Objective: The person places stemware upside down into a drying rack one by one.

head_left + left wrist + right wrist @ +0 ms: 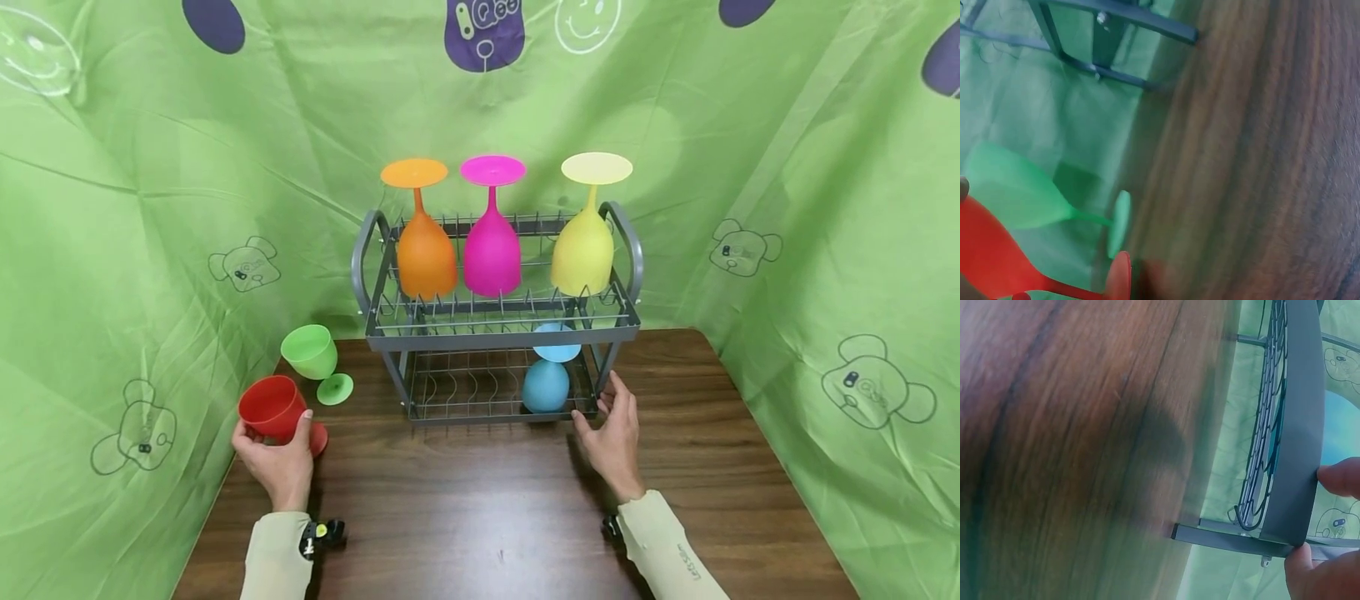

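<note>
My left hand grips the bowl of a red plastic goblet, thumb on one side and fingers on the other. Whether its foot touches the table cannot be told. Just behind it a green goblet stands upright. My right hand pinches the lower right front corner of a grey two-tier dish rack; the right wrist view shows fingertips on the bar. On the lower tier a blue goblet sits upside down, near that hand.
Upside down on the upper tier are an orange goblet, a pink goblet and a yellow goblet. The rack stands at the back of a dark wooden table. A green printed cloth encloses the back and sides.
</note>
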Motion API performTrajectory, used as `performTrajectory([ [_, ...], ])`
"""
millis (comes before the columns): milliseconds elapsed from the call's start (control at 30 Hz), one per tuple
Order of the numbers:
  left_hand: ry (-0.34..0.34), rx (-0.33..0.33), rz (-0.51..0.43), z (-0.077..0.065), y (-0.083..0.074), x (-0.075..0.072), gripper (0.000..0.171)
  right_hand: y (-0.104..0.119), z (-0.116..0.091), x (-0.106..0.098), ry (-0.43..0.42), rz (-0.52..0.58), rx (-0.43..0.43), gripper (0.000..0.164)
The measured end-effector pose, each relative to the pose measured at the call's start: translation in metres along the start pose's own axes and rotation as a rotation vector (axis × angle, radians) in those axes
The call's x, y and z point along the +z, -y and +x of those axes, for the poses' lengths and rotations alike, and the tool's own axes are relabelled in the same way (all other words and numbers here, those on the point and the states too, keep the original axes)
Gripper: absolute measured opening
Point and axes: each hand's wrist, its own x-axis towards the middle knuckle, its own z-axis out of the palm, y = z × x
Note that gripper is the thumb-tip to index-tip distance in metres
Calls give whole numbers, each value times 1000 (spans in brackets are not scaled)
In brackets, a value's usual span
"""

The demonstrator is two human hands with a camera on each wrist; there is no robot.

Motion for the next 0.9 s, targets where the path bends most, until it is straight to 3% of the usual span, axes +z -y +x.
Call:
performTrajectory([
  [167, 43, 85, 3, -14, -20, -5, 91, 6, 1, -7, 69, 35, 56, 99],
  [367, 125, 210, 40, -41, -51, -12, 91, 20, -1, -20, 152, 60, 142, 92],
  [567, 230, 305, 36, -75, -78, -14, 96, 46, -8, -34, 172, 72, 138, 82],
  [700, 332, 381, 32, -94, -91, -12, 98, 64, -11, -42, 178, 67, 118, 74],
  [900, 538, 480, 47, -112, -102, -4, 98, 90, -15, -49, 204, 83, 60, 67],
])
